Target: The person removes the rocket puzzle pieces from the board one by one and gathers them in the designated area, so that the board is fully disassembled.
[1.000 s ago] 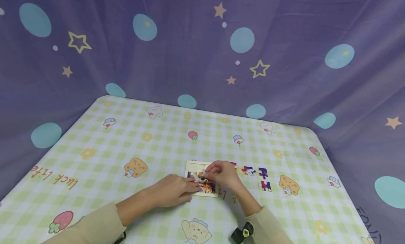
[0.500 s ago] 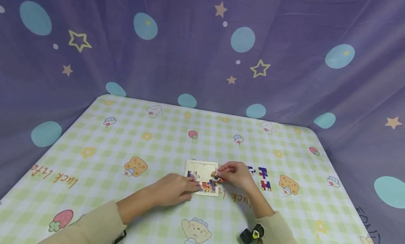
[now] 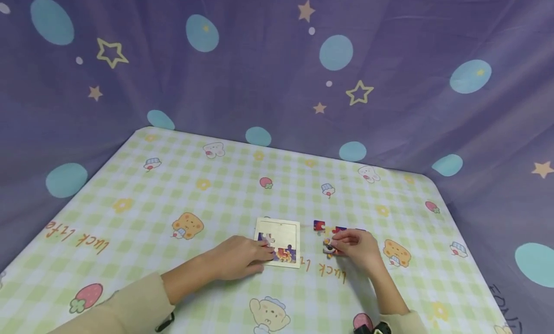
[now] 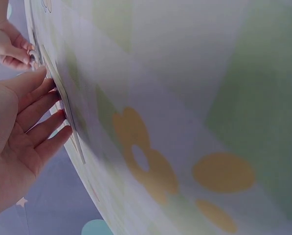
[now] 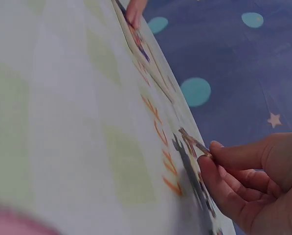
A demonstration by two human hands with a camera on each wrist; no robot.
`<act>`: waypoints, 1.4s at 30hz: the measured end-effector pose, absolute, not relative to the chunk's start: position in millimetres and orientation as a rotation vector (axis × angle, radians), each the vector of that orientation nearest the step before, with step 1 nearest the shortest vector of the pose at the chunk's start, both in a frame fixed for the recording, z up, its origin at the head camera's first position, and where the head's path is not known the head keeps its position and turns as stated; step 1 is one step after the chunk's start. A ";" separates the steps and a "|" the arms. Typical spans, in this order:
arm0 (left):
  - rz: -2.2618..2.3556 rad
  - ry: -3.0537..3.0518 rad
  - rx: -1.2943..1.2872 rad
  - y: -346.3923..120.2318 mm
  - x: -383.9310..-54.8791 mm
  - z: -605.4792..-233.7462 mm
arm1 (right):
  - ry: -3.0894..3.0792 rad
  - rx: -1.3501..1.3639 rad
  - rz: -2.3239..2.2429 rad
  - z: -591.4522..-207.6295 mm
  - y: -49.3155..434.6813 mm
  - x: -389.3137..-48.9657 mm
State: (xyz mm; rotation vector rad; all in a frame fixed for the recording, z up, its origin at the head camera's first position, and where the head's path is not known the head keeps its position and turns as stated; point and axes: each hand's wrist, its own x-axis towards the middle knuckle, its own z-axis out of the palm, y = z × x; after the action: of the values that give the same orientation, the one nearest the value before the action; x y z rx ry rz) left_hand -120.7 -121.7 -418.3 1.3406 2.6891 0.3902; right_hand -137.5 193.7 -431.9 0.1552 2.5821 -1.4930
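Observation:
My left hand [image 3: 235, 258] rests its fingertips on the left part of a small light wooden puzzle tray [image 3: 286, 230]. In the left wrist view, the fingers of that hand [image 4: 23, 117] reach fairly straight to the tray's edge. Some puzzle pieces [image 3: 286, 255] lie along the tray's near side and left side; bare wood shows elsewhere in it. To the right of the tray, my right hand [image 3: 362, 250] pinches a puzzle piece [image 3: 329, 249] between thumb and index finger. The right wrist view has this piece [image 5: 194, 142] tilted, just above the tablecloth.
Loose puzzle pieces lie right of the tray, among them a red and purple one [image 3: 319, 225]; my right hand partly covers others. A green checked tablecloth [image 3: 233, 199] with cartoon prints covers the table. Behind it hangs a purple curtain [image 3: 268, 74].
My right hand has lifted the puzzle piece out from over the tray and carried it right, to beside the loose pieces. The left hand has stayed on the tray.

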 end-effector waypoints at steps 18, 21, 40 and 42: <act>0.406 2.694 1.333 -121.3 -120.7 -417.2 | 2.881 0.167 -1.115 -430.7 216.5 -135.8; 0.409 2.691 1.333 -121.4 -121.0 -418.2 | 2.885 0.167 -1.082 -430.9 215.3 -135.6; 0.432 2.684 1.305 -120.6 -120.2 -417.4 | 2.945 0.149 -1.007 -425.7 210.1 -134.9; 0.434 2.689 1.299 -119.7 -120.2 -416.6 | 2.945 0.144 -0.998 -422.2 209.1 -135.5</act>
State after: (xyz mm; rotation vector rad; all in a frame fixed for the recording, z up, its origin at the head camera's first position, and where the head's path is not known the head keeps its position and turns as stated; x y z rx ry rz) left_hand -120.2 -119.7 -416.6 1.2991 2.6885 0.4344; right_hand -135.5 209.1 -422.2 0.1444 2.9447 -0.9977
